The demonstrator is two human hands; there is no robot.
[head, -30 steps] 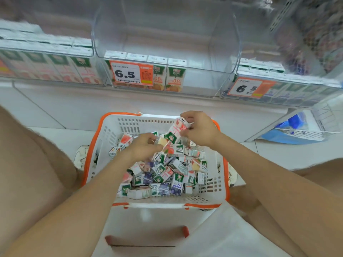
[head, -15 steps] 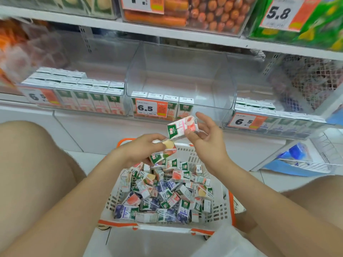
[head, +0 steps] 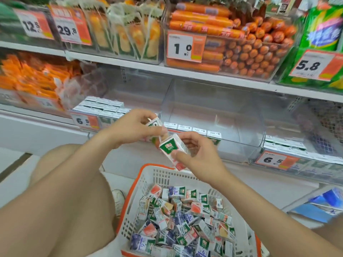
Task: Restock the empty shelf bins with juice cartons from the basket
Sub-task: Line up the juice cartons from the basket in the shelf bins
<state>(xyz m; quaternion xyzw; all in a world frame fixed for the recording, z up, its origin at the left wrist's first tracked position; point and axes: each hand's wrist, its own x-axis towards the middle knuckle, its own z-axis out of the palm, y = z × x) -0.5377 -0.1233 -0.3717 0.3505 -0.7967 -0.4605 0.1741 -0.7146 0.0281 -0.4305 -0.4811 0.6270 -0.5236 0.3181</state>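
My left hand (head: 133,127) grips a small juice carton (head: 154,123) between fingers and thumb. Just below it my right hand (head: 197,154) pinches a second carton with a green-and-white label (head: 171,148). Both hands hover in front of the clear middle shelf bin (head: 213,115), which holds one front row of cartons (head: 193,129) and is otherwise bare. Under my hands stands the white basket with an orange rim (head: 146,184), piled with several mixed juice cartons (head: 183,219).
A bin to the left (head: 104,108) is packed with cartons, and so is the bin to the right (head: 289,147). On the shelf above are sausages (head: 241,45) and packaged snacks. My bent knee (head: 74,182) is beside the basket. A blue pack (head: 324,203) lies lower right.
Both hands rose from the basket toward the middle bin, each with a carton. The camera tilted up, so the upper shelf has come into view.
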